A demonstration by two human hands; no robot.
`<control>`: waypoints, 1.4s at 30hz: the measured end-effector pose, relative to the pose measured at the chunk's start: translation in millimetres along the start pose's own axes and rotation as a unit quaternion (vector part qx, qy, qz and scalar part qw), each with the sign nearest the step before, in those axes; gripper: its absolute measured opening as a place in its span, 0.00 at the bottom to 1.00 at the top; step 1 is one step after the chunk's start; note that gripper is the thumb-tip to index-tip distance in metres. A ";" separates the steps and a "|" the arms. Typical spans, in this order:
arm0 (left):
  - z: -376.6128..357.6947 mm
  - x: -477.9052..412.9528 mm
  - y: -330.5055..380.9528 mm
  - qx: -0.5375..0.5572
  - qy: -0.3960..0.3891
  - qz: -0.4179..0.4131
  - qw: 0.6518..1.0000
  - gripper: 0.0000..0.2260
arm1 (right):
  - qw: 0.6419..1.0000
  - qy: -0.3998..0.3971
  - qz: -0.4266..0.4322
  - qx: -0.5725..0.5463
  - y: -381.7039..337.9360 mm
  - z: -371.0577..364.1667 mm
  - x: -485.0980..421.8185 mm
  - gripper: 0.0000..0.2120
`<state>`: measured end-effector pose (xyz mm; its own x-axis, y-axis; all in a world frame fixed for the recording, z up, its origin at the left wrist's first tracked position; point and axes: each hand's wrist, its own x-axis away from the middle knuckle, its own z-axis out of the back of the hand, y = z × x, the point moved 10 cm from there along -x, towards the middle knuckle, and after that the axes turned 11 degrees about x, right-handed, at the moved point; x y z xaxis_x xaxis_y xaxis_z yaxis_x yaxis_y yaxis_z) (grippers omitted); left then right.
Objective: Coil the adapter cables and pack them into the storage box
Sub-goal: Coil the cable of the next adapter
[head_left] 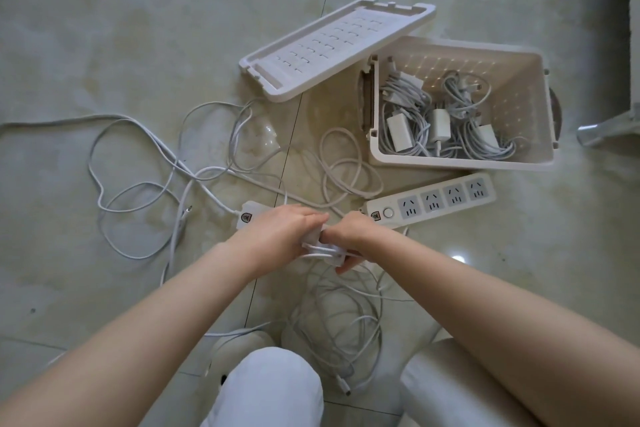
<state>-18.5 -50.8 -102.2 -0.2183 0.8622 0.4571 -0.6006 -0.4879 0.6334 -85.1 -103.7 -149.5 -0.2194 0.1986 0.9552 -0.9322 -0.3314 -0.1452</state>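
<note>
Far left of the frame, a mess of loose cables [138, 184] sprawled over the floor [104, 28], not coiled at all, so I'd guess those were waiting their turn. One of them ran into a power strip [246, 214] that sat half hidden behind the left hand [280, 232].

Dead centre was the actual work. The left hand had its grip wrapped round a small white adapter [329, 253], basically acting as the anchor. The right hand [349, 237] was right up against it, grip narrow, pinching the cord [334, 319] onto the adapter body. A few turns looked to be on there, but most of the cord lay in a loose heap on the floor just below the hands, between the knees. Holding it low and close like that made sense to me, since it lets the slack feed up without snagging.

Upper middle, the lid [332, 45] lay off to the side of the box, leaning on its near corner, out of the way.

Right of that, the storage box [450, 163] stood open with several wrapped chargers [438, 121] inside. There was room for more, so I'd call the job maybe halfway.

Just below the box sat a second power strip [446, 199], within easy reach.
</note>
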 end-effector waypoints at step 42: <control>-7.0 -10.6 15.6 -0.077 0.059 0.039 0.994 0.17 | 0.996 0.023 -0.007 0.089 -2.5 20.1 10.3 0.07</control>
<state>-30.9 -66.7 -101.5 -0.3527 0.8367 0.4189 -0.6871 -0.5355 0.4910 -79.2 -119.4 -134.2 -0.2239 0.2452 0.9433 -0.8708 -0.4850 -0.0805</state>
